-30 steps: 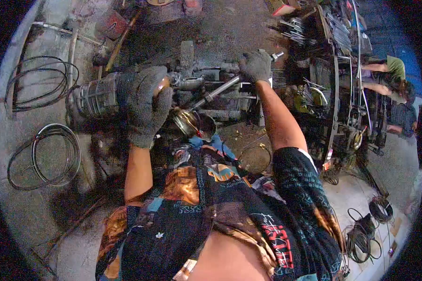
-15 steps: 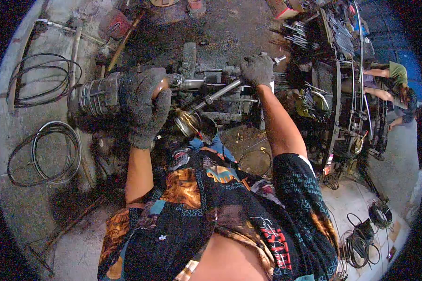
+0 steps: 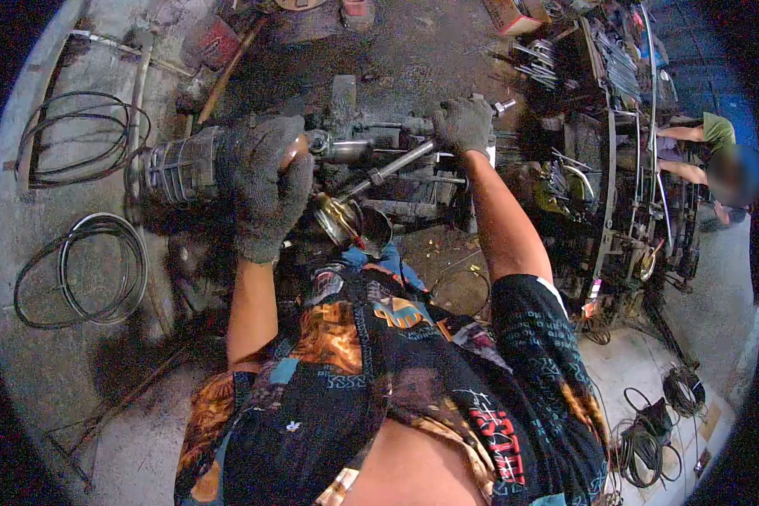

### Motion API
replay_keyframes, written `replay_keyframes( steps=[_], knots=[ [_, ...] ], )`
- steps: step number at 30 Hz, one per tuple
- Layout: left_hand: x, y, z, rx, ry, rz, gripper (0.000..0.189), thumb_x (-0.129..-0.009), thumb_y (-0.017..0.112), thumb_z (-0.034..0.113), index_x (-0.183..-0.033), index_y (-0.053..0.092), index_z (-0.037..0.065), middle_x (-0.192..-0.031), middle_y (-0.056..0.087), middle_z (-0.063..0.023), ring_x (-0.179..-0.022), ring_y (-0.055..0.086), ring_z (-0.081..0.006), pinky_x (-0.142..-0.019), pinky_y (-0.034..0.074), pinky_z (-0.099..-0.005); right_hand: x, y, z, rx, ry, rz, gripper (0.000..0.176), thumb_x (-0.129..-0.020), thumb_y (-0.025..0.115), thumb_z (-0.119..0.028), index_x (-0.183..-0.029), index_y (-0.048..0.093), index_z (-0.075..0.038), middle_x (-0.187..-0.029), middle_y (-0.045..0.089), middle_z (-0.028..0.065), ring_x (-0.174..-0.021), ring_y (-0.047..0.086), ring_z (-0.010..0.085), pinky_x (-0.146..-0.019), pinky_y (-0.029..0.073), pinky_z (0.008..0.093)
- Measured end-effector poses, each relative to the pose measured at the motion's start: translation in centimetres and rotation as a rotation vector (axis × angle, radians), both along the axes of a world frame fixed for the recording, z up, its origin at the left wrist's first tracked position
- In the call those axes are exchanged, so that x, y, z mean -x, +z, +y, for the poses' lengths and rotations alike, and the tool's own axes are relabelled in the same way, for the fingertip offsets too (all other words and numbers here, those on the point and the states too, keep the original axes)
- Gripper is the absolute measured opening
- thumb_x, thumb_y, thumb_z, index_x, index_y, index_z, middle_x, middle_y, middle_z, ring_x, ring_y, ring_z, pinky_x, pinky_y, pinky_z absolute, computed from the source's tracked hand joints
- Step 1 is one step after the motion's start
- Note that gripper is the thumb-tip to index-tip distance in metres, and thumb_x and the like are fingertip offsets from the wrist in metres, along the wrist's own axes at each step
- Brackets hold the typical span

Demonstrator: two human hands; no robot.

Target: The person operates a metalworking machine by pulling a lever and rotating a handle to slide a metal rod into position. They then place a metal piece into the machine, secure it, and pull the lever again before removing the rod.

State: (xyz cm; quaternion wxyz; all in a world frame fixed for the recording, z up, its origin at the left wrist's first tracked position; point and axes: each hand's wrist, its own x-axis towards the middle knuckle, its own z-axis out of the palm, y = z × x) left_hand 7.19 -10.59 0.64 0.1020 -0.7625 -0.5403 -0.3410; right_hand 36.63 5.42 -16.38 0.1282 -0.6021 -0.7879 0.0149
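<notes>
My left hand (image 3: 270,190), in a dark grey knit glove, is closed at the left end of a greasy metal machine (image 3: 388,131). Its fingers curl round a rounded brownish thing (image 3: 295,152) that I cannot make out, just left of a shiny metal cylinder (image 3: 346,150). My right hand (image 3: 463,124), gloved the same way, is wrapped round a slanting metal bar (image 3: 401,164). The bar's threaded-looking tip shows past the glove. Below the bar's lower end sit a shiny round tin (image 3: 339,218) and a second round container (image 3: 374,229).
Coiled black hoses (image 3: 101,268) lie on the floor at left, beside a ribbed cylindrical housing (image 3: 180,171). To the right, metal rods fill a rack (image 3: 611,63). Another person (image 3: 717,139) is at the far right. Black cable coils (image 3: 645,438) lie at lower right.
My hands keep almost the same places on the machine and the bar. The view has shifted slightly, and the person at far right has moved a little.
</notes>
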Motion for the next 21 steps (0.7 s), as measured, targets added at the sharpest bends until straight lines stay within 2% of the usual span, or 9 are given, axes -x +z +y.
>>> replay_keyframes(
  steps=[5, 7, 9, 11, 12, 14, 17, 19, 21],
  knots=[
    [0.1, -0.3, 0.5, 0.005, -0.07, -0.091, 0.037, -0.084, 0.073, 0.011, -0.119, 0.063, 0.006, -0.118, 0.068, -0.0142, -0.113, 0.062, -0.0357, -0.103, 0.046, -0.0476, -0.1, -0.9, 0.0, -0.091, 0.004, 0.009, 0.034, -0.085, 0.058, -0.043, -0.094, 0.08, -0.018, -0.095, 0.074, 0.0122, -0.098, 0.062, 0.0362, -0.087, 0.045, 0.0481],
    [0.3, -0.4, 0.5, 0.01, -0.11, -0.161, 0.037, -0.084, 0.073, 0.011, -0.119, 0.063, 0.006, -0.119, 0.068, -0.0143, -0.113, 0.062, -0.0356, -0.102, 0.046, -0.0472, 0.3, -0.7, 0.4, 0.013, -0.037, -0.033, 0.035, -0.086, 0.057, -0.044, -0.094, 0.079, -0.019, -0.097, 0.074, 0.0122, -0.099, 0.063, 0.0366, -0.087, 0.044, 0.0486],
    [0.0, 0.9, 0.2, 0.026, -0.043, 0.028, 0.036, -0.085, 0.072, 0.011, -0.119, 0.063, 0.006, -0.119, 0.068, -0.0143, -0.112, 0.062, -0.0351, -0.102, 0.047, -0.0465, 0.3, -0.3, 0.6, 0.075, -0.027, -0.025, 0.036, -0.086, 0.056, -0.045, -0.093, 0.079, -0.018, -0.096, 0.074, 0.0124, -0.098, 0.063, 0.0368, -0.086, 0.044, 0.0486],
    [-0.2, 0.2, 0.5, 0.018, -0.065, -0.067, 0.035, -0.085, 0.072, 0.012, -0.119, 0.063, 0.006, -0.119, 0.068, -0.0141, -0.112, 0.062, -0.035, -0.102, 0.047, -0.0462, 0.1, -0.2, 0.6, 0.14, -0.018, -0.021, 0.037, -0.087, 0.056, -0.046, -0.091, 0.079, -0.017, -0.096, 0.073, 0.0126, -0.097, 0.063, 0.0371, -0.086, 0.044, 0.0486],
    [-0.3, -0.1, 0.6, 0.008, -0.089, -0.164, 0.035, -0.085, 0.072, 0.012, -0.118, 0.064, 0.006, -0.119, 0.068, -0.0139, -0.112, 0.062, -0.0349, -0.102, 0.047, -0.0459, 0.0, -0.3, 0.4, 0.05, -0.014, 0.024, 0.037, -0.087, 0.055, -0.046, -0.091, 0.078, -0.017, -0.095, 0.074, 0.0122, -0.095, 0.063, 0.0375, -0.086, 0.043, 0.049],
    [-0.3, -0.2, 0.8, 0.013, -0.094, -0.158, 0.034, -0.086, 0.072, 0.012, -0.118, 0.064, 0.006, -0.119, 0.068, -0.014, -0.113, 0.062, -0.035, -0.103, 0.047, -0.0459, -0.2, -0.7, 0.2, -0.038, -0.012, 0.067, 0.037, -0.088, 0.055, -0.046, -0.09, 0.078, -0.017, -0.094, 0.074, 0.0117, -0.094, 0.063, 0.0378, -0.086, 0.043, 0.0493],
    [-0.4, -0.4, 1.1, 0.015, -0.105, -0.175, 0.034, -0.086, 0.072, 0.011, -0.118, 0.064, 0.007, -0.119, 0.068, -0.0141, -0.113, 0.062, -0.0352, -0.103, 0.047, -0.0458, -0.4, -1.2, 0.9, -0.071, -0.003, 0.047, 0.036, -0.088, 0.055, -0.046, -0.09, 0.077, -0.018, -0.096, 0.074, 0.0101, -0.093, 0.064, 0.0371, -0.085, 0.042, 0.0497],
    [-0.5, -0.1, 1.0, 0.018, -0.11, -0.2, 0.034, -0.085, 0.072, 0.011, -0.118, 0.064, 0.007, -0.119, 0.068, -0.0142, -0.112, 0.062, -0.0353, -0.103, 0.047, -0.0457, -0.5, -1.4, 1.3, 0.026, 0.007, -0.111, 0.035, -0.087, 0.055, -0.045, -0.089, 0.077, -0.018, -0.095, 0.074, 0.0103, -0.092, 0.064, 0.0363, -0.084, 0.043, 0.0493],
    [-0.9, 1.4, 0.5, 0.026, -0.012, 0.063, 0.034, -0.085, 0.072, 0.009, -0.118, 0.064, 0.007, -0.118, 0.068, -0.0141, -0.112, 0.062, -0.0352, -0.102, 0.047, -0.0456, -0.8, -2.8, 1.7, -0.042, 0.033, -0.069, 0.035, -0.087, 0.055, -0.045, -0.087, 0.077, -0.017, -0.091, 0.073, 0.0113, -0.091, 0.064, 0.0362, -0.083, 0.043, 0.0489]
  ],
)
